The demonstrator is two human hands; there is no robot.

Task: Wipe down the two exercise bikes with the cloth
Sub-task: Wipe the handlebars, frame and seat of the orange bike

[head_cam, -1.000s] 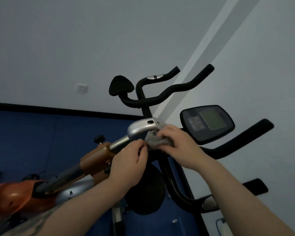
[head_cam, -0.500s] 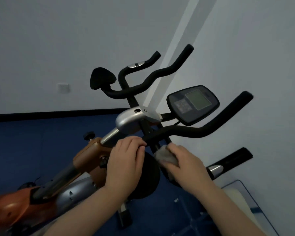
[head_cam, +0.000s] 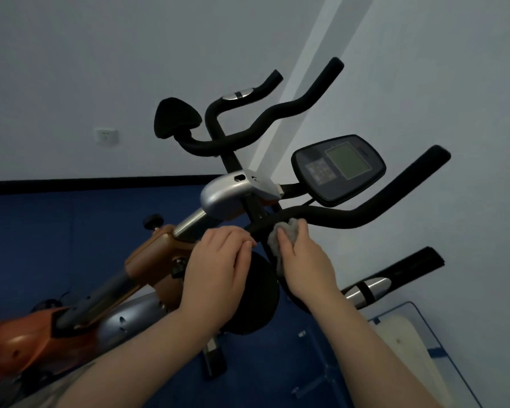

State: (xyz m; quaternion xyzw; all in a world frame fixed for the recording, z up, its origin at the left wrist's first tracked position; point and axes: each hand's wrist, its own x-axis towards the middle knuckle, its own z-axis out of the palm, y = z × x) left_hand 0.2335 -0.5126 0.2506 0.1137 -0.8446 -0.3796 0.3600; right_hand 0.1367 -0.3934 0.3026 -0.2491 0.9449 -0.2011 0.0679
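Near the centre of the frame we see the right hand (head_cam: 305, 262) with a crumpled grey cloth (head_cam: 280, 235) bunched under its fingers, pressed against the black handlebar (head_cam: 351, 217) of the nearer exercise bike (head_cam: 156, 254) where the bar curves down toward the stem. The thumb lies along the cloth's near side and the fingers curl over its top, so the cloth is gripped and touching the bar. Just to its left, the left hand (head_cam: 218, 272) rests with fingers curled together over the bike's stem area, beside the silver housing (head_cam: 233, 197) — whether it actually clasps anything beneath we cannot tell. The two hands sit close, nearly touching at the fingertips.

The bike's orange and silver frame runs from the lower left up toward the centre, and its console (head_cam: 337, 167) with a grey screen sits right of centre, above the handlebar. Behind, in the upper middle of the frame, a second set of black handlebars (head_cam: 262, 119) rises against the pale wall (head_cam: 100, 69), with a black saddle-shaped pad (head_cam: 175, 119) to its left — we take these to belong to the second bike. A white wall socket (head_cam: 106, 136) shows at the left, above a dark skirting strip and the blue floor (head_cam: 27, 245).
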